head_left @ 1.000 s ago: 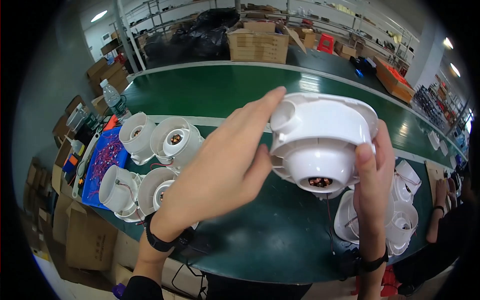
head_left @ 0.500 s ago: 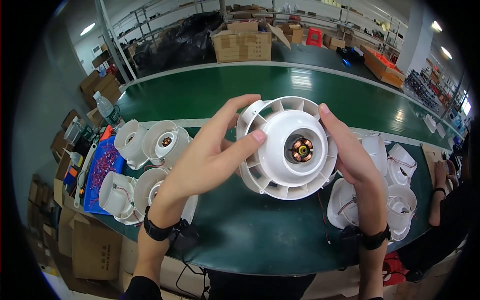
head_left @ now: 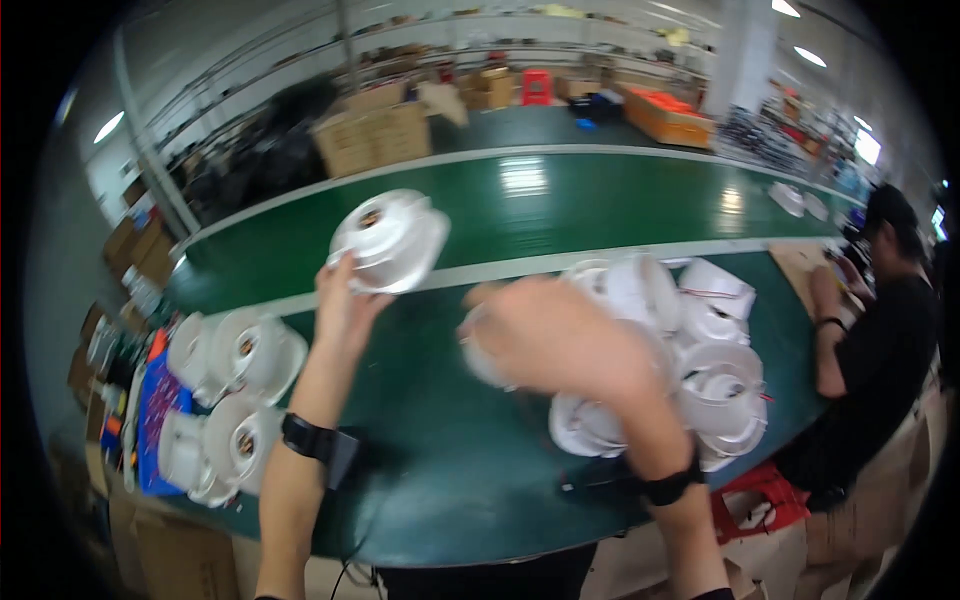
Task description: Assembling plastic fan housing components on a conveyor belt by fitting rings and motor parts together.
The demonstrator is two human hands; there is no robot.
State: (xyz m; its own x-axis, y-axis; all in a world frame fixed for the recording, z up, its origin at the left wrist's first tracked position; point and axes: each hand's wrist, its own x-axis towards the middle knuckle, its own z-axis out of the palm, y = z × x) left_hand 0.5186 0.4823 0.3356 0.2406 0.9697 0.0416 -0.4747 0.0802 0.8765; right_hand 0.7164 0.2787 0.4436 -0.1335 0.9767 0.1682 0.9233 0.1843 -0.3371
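My left hand (head_left: 345,300) is raised over the far side of the green bench, closed on the lower edge of a white plastic fan housing (head_left: 400,250). Copper motor windings show in the opening of that housing. My right hand (head_left: 550,335) is smeared by motion. Its fingers curl around a second white round plastic housing (head_left: 484,352), mostly hidden and blurred, low over the bench beside the right-hand group of white housings (head_left: 722,385).
More white housings (head_left: 245,350) with motors stand at the left, beside a blue tray (head_left: 160,425) of thin wires. A green conveyor belt (head_left: 620,195) runs behind the bench. At the right a person in black (head_left: 880,330) sits working. A cardboard box (head_left: 375,135) lies beyond the belt.
My right hand has let go of the first housing and moved to the right-hand group, closing on another. My left hand has carried the first housing left, tilting it. The view has turned right.
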